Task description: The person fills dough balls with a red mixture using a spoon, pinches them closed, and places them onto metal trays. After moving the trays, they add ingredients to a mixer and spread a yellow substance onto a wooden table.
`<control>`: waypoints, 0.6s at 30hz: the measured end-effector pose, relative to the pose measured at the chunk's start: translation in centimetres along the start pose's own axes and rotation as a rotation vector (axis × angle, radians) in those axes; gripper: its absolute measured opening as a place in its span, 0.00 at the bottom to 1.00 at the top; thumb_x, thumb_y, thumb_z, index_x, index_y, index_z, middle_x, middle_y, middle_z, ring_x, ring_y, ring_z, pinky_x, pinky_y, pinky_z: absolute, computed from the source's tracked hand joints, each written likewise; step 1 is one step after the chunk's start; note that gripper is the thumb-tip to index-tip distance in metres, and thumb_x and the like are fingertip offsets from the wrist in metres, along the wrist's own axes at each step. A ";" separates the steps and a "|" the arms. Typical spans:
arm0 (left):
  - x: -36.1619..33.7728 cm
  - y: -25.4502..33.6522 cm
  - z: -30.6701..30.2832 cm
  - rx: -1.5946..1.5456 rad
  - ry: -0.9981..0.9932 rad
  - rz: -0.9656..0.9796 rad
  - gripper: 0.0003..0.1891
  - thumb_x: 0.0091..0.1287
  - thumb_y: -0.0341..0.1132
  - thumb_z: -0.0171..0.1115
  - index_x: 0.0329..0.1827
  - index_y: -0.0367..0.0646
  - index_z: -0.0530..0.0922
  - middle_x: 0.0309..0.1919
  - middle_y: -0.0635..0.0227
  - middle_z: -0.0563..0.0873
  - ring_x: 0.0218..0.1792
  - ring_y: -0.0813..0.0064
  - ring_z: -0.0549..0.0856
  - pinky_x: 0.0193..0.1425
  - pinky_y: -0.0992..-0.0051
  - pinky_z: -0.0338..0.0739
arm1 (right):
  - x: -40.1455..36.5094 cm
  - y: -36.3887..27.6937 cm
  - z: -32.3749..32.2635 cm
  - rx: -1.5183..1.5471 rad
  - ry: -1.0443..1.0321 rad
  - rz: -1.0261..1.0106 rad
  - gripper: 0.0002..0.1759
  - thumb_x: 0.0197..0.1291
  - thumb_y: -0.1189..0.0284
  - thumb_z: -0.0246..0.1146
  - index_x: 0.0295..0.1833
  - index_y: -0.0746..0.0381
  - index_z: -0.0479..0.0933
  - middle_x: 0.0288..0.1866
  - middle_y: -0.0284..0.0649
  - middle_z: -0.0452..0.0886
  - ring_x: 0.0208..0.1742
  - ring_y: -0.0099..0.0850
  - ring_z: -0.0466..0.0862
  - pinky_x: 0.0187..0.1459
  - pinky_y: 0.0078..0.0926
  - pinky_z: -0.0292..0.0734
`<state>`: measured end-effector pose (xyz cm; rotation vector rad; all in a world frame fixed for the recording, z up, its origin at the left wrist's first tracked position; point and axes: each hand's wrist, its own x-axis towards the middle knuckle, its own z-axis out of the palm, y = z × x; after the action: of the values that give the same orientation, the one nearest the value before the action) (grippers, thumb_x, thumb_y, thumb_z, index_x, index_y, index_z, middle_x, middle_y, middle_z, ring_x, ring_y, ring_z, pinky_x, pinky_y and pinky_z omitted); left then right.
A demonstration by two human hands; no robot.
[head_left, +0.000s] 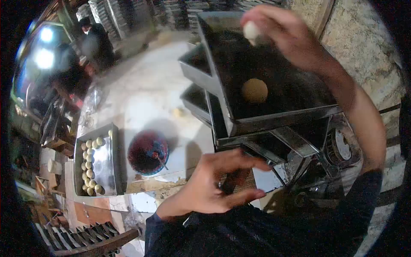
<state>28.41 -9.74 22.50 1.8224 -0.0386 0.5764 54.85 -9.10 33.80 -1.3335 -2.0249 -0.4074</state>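
While the right hand (291, 34) pinches a small pale dough ball (251, 31) over the dark metal tray (278, 122), it looks light, soft and easy to dent, so fingertips round the sides suit it. The left hand (214, 184) is half-curled down low, and I honestly can't tell if it grips anything.

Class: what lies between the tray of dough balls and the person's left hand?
A round bowl of dark filling lies between the tray and the left hand, shown in the head view.
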 end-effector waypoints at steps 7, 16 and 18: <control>-11.4 -2.6 -6.0 0.025 0.330 0.102 0.12 0.50 0.33 0.76 0.36 0.44 0.83 0.17 0.73 0.76 0.19 0.83 0.73 0.23 0.80 0.65 | -1.8 5.4 4.0 -0.300 -0.829 0.206 0.32 0.60 0.61 0.54 0.67 0.67 0.62 0.72 0.51 0.58 0.72 0.44 0.59 0.73 0.36 0.49; -33.7 -12.3 -14.6 0.280 0.137 -0.502 0.15 0.59 0.33 0.65 0.49 0.41 0.79 0.42 0.64 0.85 0.43 0.70 0.82 0.47 0.69 0.76 | -3.7 -10.2 -2.2 -0.318 0.319 0.149 0.34 0.65 0.55 0.52 0.72 0.61 0.57 0.71 0.44 0.61 0.71 0.35 0.60 0.67 0.38 0.60; -37.0 -10.5 -20.6 0.275 0.546 -0.614 0.15 0.60 0.33 0.65 0.49 0.40 0.79 0.42 0.64 0.85 0.41 0.75 0.82 0.47 0.71 0.76 | -8.3 -13.5 -2.2 -0.399 0.275 0.193 0.33 0.66 0.56 0.51 0.71 0.63 0.58 0.69 0.46 0.62 0.71 0.37 0.61 0.66 0.39 0.63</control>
<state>-8.31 2.86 2.71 1.7510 0.9731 0.6297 45.59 -21.94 31.09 -1.5919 -1.6241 -0.8874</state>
